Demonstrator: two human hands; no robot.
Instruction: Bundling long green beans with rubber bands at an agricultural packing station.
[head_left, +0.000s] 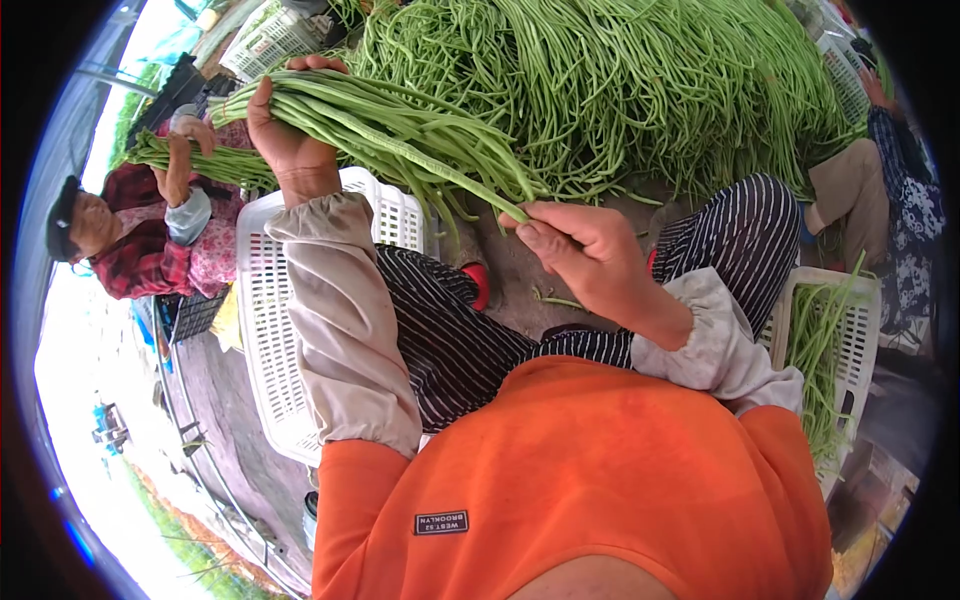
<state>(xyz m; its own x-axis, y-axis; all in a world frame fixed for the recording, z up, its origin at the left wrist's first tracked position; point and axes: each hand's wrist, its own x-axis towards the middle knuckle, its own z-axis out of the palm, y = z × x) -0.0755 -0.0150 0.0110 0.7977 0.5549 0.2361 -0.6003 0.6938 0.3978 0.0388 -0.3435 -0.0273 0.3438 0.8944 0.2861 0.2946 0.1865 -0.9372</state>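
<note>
My left hand (292, 135) is closed round a thick bundle of long green beans (375, 120) near its left end, where a thin reddish band seems to lie. The bundle's loose ends fan out to the right and droop. Between thumb and fingers, my right hand (577, 247) pinches the tip of one long bean that reaches out of the bundle. Just beyond both hands rises a large heap of long beans (637, 82).
A white plastic basket (274, 337) stands left of my legs; another white basket (862, 352) at the right holds loose beans. At the left a person (150, 240) in a checked jacket holds a bean bundle. Another person (900, 195) sits at the far right.
</note>
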